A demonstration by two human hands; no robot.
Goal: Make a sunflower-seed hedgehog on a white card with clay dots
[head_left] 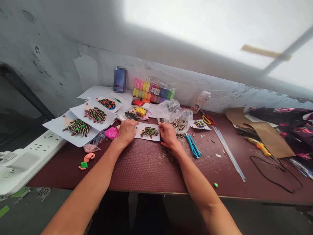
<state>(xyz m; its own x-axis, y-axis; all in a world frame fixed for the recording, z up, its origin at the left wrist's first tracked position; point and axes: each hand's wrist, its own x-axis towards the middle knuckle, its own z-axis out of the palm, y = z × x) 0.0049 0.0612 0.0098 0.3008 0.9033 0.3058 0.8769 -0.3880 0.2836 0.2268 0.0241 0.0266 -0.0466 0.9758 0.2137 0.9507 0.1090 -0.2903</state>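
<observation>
A small white card (155, 137) lies in front of me, bearing a hedgehog shape made of striped sunflower seeds (149, 131) with green dots. My left hand (128, 130) has its fingers closed at the card's left edge. On the opposite edge, my right hand (168, 133) pinches the card near its upper corner. Just behind the right hand, loose sunflower seeds (178, 125) spill from a clear plastic bag (174, 111). Pink clay (111, 133) in a wrapper sits to the left of my left hand.
Finished seed hedgehog sheets (78, 129) overlap at left, beside a white power strip (26, 160). Coloured clay packs (154, 92) stand against the wall. Blue-handled pliers (193, 147), scissors (208, 120), glue sticks (230, 153), a yellow glue gun (259, 147) and a bottle (200, 101) are on the right.
</observation>
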